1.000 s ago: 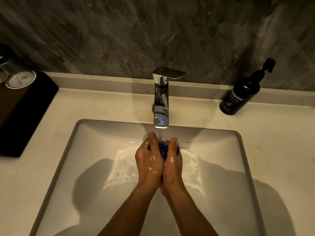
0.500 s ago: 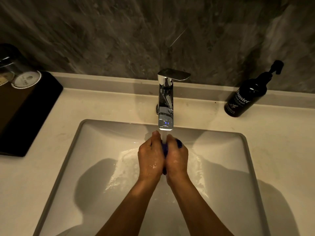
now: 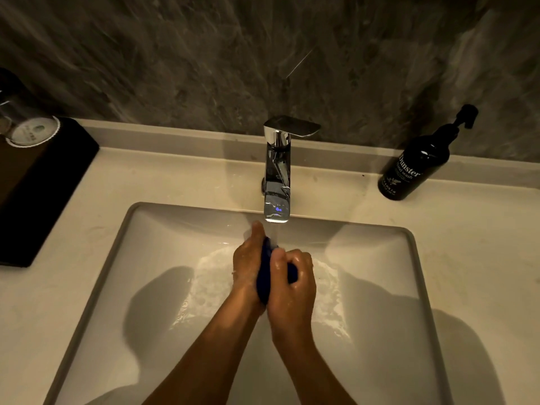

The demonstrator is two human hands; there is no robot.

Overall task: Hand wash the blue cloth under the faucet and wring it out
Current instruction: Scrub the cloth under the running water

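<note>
A small blue cloth (image 3: 264,276) is bunched between both hands over the white sink (image 3: 163,258). My left hand (image 3: 248,267) presses it from the left, fingers stretched toward the spout. My right hand (image 3: 293,283) is curled around its right side, thumb on top. Both hands are wet. Water runs from the chrome faucet (image 3: 277,176) onto the cloth's top edge and spreads over the basin floor. Most of the cloth is hidden by the hands.
A black pump bottle of hand wash (image 3: 415,165) stands on the counter at the right of the faucet. A dark tray (image 3: 38,194) with an upturned glass (image 3: 26,124) sits at the left. A dark stone wall rises behind the counter.
My right hand has slid back toward me and curled over the cloth while my left hand stayed forward. More of the blue cloth shows between the palms. The camera view shifted slightly.
</note>
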